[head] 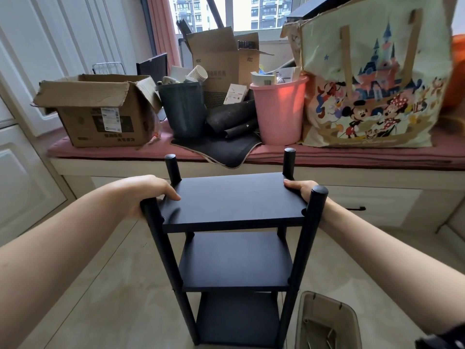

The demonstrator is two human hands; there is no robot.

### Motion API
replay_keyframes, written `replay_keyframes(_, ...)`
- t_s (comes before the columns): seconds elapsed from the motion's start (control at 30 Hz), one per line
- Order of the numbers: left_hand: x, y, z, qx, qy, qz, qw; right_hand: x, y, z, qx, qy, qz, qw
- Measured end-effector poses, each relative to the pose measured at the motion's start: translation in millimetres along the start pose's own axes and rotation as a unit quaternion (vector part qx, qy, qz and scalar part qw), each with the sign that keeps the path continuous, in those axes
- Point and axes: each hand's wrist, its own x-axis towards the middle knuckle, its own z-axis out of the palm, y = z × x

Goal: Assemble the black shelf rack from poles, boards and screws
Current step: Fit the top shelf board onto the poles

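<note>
The rack (236, 248) stands upright on the floor between both arms, its long axis vertical, all three boards in place. The left hand (148, 195) grips the top board's (231, 200) left edge; the right hand (303, 191) curls round its right edge, equally near.

**Readable print on the window-seat clutter**

The tall open brown cardboard box (221, 59) shows "AOC" on two faces. The low brown cardboard box (100, 114) carries a white shipping label and dark Chinese print, too blurred to read. The cream cartoon-castle tote bag (372, 84) has an unreadable line.
</note>
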Motion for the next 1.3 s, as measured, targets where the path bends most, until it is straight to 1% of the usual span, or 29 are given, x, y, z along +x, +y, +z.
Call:
replay_keyframes(0.13,13.1,-3.6,-8.7,-0.042,-0.054,-0.021,0.997,0.6,-3.4,0.0,-0.018,-0.001,0.006,1.000)
replay_keyframes(0.27,40.1,2.3,-14.5,-0.068,-0.070,-0.033,0.995,1.3,-8.1,2.0,-0.045,0.004,0.019,0.999)
replay_keyframes(0.47,48.2,24.9,-12.7,-0.095,-0.129,-0.033,0.987,3.2,-9.6,1.9,-0.069,0.020,0.021,0.997)
replay_keyframes(0.63,60.1,30.1,-7.2,-0.171,-0.098,-0.025,0.980,6.6,-10.3,2.7,-0.069,0.025,0.024,0.997)
replay_keyframes(0.77,63.4,31.1,3.4,-0.175,-0.057,-0.019,0.983,6.9,-9.2,3.9,-0.051,0.021,0.020,0.998)
replay_keyframes(1.03,65.3,32.2,12.7,-0.198,-0.011,0.005,0.980,5.5,-7.1,5.2,-0.031,0.028,0.009,0.999)
replay_keyframes(1.2,64.7,31.2,8.4,-0.185,-0.013,0.004,0.983,5.1,-7.7,5.1,-0.021,0.026,0.008,0.999)
replay_keyframes(1.3,59.9,30.7,0.7,-0.170,-0.062,-0.003,0.984,7.0,-10.1,4.6,-0.042,0.034,0.005,0.999)
